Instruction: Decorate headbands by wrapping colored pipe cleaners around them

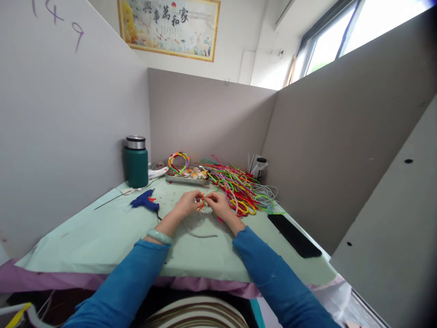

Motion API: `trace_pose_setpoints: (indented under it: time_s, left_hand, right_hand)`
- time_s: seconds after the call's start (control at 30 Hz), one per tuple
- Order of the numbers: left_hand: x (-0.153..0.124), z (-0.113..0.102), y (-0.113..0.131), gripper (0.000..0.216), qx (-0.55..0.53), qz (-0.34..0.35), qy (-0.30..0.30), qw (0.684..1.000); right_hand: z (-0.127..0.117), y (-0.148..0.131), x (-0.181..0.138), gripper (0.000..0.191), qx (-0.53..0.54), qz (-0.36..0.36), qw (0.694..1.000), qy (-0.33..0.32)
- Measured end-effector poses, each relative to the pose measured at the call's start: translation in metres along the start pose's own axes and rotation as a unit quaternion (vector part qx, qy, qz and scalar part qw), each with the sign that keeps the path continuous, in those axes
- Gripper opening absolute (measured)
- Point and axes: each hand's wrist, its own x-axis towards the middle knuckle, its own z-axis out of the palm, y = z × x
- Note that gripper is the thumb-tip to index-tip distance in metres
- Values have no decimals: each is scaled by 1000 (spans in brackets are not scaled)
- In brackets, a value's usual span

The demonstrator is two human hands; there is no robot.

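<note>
Over the middle of the table, my left hand [190, 202] and my right hand [218, 203] meet with fingers pinched. Between them is a small piece of orange pipe cleaner [202, 206], with a bit of green by the right fingertips. Its exact shape is too small to make out. A grey pipe cleaner [201, 236] trails on the table below the hands. Just behind my right hand lies a big heap of coloured pipe cleaners [241, 189]. A blue glue gun [146, 200] rests to the left of my left hand.
A metal tray [187, 180] of small pieces stands at the back, with a multicoloured ring [178, 163] on it. Left of it is a green thermos [136, 161]. A black flat object [294, 235] lies at the right edge, near a black-lidded jar [261, 167]. Grey partitions [211, 114] enclose three sides.
</note>
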Motion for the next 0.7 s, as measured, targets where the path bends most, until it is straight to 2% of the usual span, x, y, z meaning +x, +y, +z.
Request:
trace_pose_setpoints:
  time_s: [0.13, 0.27, 0.4, 0.57, 0.7]
  left_hand:
    - [0, -2, 5, 23, 1, 9, -1, 1000]
    - [2, -7, 10, 28, -26, -21, -11, 999]
    - [2, -12, 14, 33, -55, -83, -35, 994]
    - [0, -14, 16, 33, -172, -194, -67, 963]
    - [-2, -16, 19, 34, -238, -216, -69, 945]
  right_hand:
    - [0, 3, 1, 15, -5, -1, 1000, 1]
    - [0, 4, 1, 17, -11, 0, 1000, 4]
    - [2, 0, -2, 18, -9, 2, 1000, -6]
    - [3, -4, -4, 18, -6, -5, 1000, -6]
    - [1, -5, -3, 27, 9, 26, 999, -16]
